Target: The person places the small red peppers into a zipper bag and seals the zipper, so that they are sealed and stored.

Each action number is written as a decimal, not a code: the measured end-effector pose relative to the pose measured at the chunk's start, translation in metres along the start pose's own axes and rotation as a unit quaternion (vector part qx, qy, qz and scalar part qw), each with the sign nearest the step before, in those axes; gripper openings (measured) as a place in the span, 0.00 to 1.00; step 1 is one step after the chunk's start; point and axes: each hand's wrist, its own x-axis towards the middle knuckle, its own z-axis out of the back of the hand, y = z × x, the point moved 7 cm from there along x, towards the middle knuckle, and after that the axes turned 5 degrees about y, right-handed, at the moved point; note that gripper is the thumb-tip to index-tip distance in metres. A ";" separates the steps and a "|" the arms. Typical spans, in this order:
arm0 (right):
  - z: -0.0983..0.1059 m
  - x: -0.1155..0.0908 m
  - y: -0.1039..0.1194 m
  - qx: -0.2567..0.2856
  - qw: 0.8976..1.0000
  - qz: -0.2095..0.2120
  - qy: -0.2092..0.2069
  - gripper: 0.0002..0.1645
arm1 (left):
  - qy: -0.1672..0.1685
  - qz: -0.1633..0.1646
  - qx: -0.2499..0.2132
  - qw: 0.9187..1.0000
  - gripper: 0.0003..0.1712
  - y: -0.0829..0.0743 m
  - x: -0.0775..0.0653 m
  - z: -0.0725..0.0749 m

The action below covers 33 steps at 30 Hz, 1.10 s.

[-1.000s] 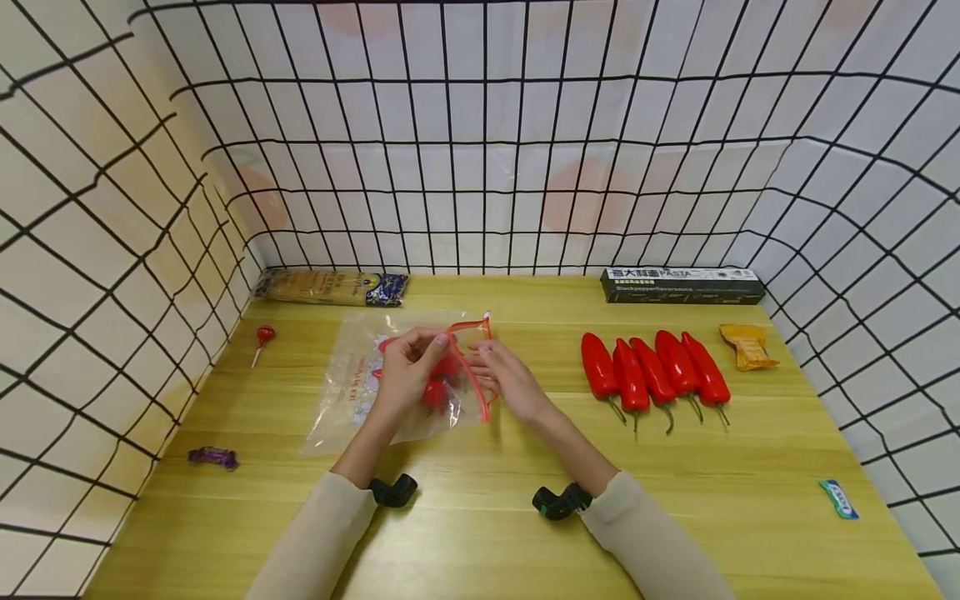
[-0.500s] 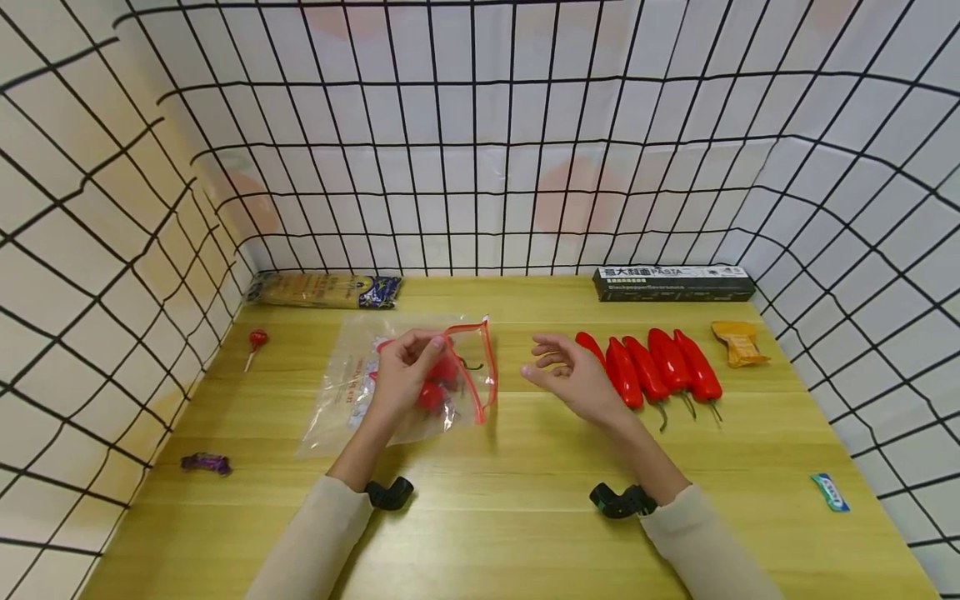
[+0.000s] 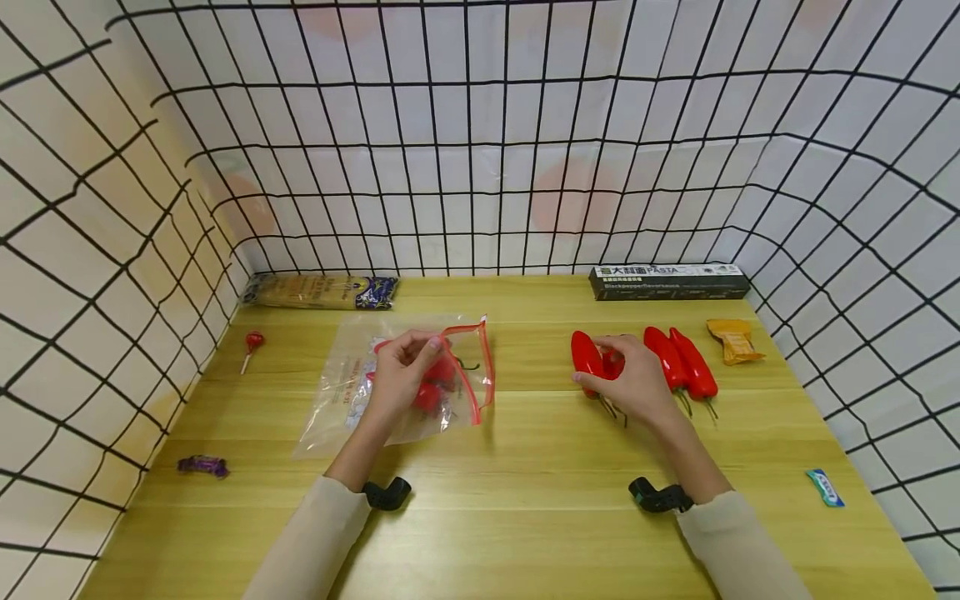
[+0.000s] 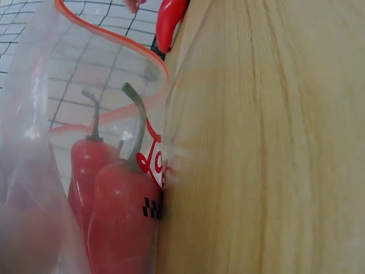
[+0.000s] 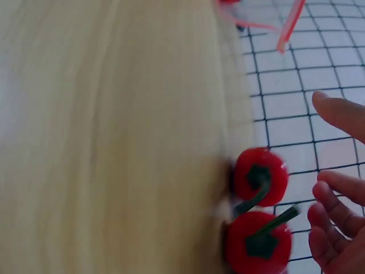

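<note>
My left hand [image 3: 401,371] pinches the rim of a clear zip bag [image 3: 333,404] with a red zip edge, its mouth gaping to the right. Red chili peppers [image 3: 429,398] lie inside; the left wrist view shows one pepper [image 4: 122,222] stem toward the mouth. My right hand [image 3: 641,383] hovers over the row of loose red peppers, thumb and fingers spread above a pepper [image 3: 585,358] at its left end. The right wrist view shows the fingers apart from the peppers [image 5: 261,174]. Two more peppers [image 3: 693,367] lie right of the hand, which partly hides the row.
At the back stand a noodle packet [image 3: 318,292] on the left and a black pasta box [image 3: 670,283] on the right. A lollipop [image 3: 253,340], purple candy [image 3: 202,465], yellow wrapped snack [image 3: 735,340] and small green-white packet [image 3: 825,487] lie near the sides. Black wire grids [image 3: 480,167] enclose the table.
My right hand has left the bag's mouth and moved right to the loose peppers. My left hand keeps its pinch on the bag, which stays nearly in place.
</note>
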 end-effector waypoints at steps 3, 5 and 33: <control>-0.001 0.002 -0.008 -0.024 1.000 -0.009 0.005 0.46 | 0.002 -0.007 -0.002 1.000 0.15 -0.005 -0.002 -0.001; -0.004 0.004 -0.013 -0.042 0.999 -0.016 0.012 0.46 | 0.004 -0.010 -0.008 1.000 0.15 -0.004 -0.002 -0.001; -0.017 0.006 0.014 -0.011 0.999 0.026 0.038 0.37 | -0.006 -0.031 0.018 0.999 0.18 0.001 0.001 0.003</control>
